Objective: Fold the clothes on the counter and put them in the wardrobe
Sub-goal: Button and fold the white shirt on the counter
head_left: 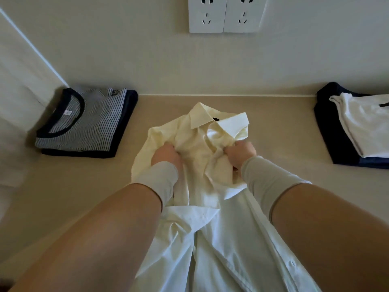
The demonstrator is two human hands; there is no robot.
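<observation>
A pale cream collared shirt lies crumpled on the beige counter, its collar pointing toward the wall and its lower part hanging over the front edge toward me. My left hand grips a bunch of the fabric on the shirt's left side. On the right side my right hand grips another bunch. Both wrists wear light grey sleeves. The fingers of both hands are buried in the cloth.
A folded striped T-shirt on a dark garment sits at the back left against the side wall. A white garment on a navy one lies at the right. Two wall sockets are above the counter.
</observation>
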